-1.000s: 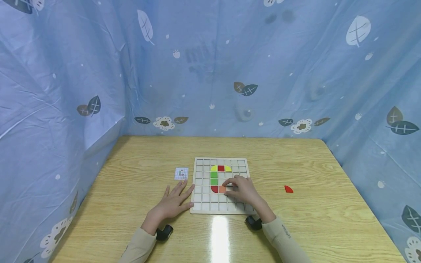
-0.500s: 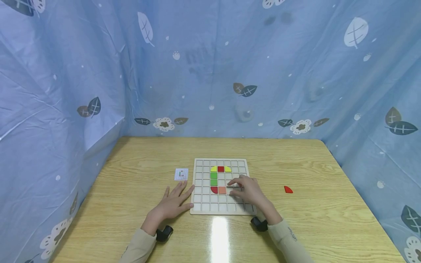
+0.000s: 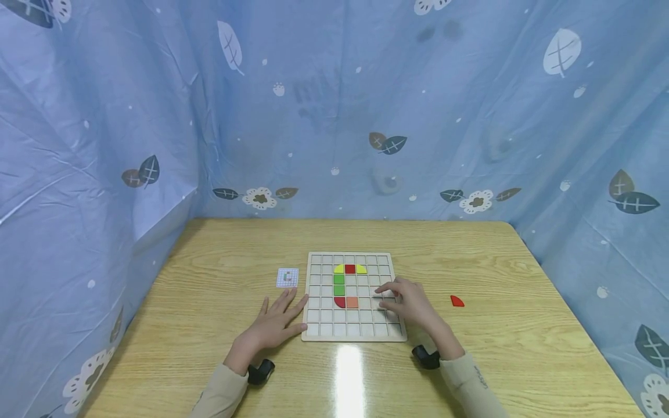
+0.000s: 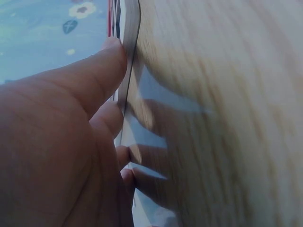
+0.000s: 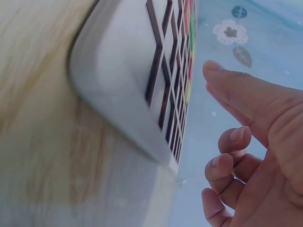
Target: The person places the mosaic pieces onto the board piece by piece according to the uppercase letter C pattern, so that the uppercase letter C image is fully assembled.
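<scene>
A pale gridded board [image 3: 360,338] lies on the table. In its cells sit two green squares [image 3: 339,279], a red square [image 3: 350,269] between yellow quarter-circles [image 3: 361,269], a dark red quarter-circle [image 3: 340,302] and an orange square [image 3: 352,302]. My left hand [image 3: 272,326] rests with spread fingers on the table, thumb and fingertips at the board's left edge. Over the board's right side hovers my right hand [image 3: 413,302], thumb and index finger apart with nothing between them; the right wrist view shows this hand [image 5: 265,142] holding nothing.
On the wooden table [image 3: 235,244], a loose red quarter-circle tile [image 3: 457,301] lies right of the board. A small printed pattern card [image 3: 287,277] lies beyond my left fingertips. A blue leaf-patterned curtain [image 3: 313,133] encloses the table's back and sides.
My right hand has let go of the orange square and drawn back to the right, away from it. The orange square stays in its cell; my left hand keeps its place.
</scene>
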A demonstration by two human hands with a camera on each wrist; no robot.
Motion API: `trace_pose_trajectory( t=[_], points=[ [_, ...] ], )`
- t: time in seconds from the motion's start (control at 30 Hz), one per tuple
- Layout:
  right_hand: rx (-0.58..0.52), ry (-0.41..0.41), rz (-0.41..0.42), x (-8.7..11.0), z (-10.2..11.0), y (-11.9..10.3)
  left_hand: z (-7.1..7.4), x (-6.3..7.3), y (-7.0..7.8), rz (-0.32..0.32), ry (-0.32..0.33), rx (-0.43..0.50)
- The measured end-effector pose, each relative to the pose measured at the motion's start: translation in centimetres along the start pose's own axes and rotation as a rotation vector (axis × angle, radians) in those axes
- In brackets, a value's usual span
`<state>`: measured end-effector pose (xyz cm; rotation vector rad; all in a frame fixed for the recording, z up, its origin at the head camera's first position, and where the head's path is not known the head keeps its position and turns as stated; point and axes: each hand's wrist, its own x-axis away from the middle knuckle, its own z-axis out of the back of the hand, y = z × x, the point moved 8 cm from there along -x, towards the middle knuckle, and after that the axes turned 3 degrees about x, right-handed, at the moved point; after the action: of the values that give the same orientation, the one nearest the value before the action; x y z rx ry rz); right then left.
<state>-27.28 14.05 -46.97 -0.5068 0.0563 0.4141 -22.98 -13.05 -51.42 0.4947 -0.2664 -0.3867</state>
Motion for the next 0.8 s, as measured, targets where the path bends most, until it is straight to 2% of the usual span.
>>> trace_pose_trajectory(
  t=[0.43,0.67,0.8],
  points=[
    [-0.008,0.063,0.050,1.7,2.1,2.7,0.1,0.1,0.2,-0.006,0.003,0.013],
    [-0.019,0.106,0.113,2.7,3.1,4.1,0.1,0.1,0.2,-0.002,0.004,0.005],
    [-0.014,0.114,0.100,3.2,3.3,5.3,0.1,0.1,0.2,-0.008,0.005,0.009]
  ],
)
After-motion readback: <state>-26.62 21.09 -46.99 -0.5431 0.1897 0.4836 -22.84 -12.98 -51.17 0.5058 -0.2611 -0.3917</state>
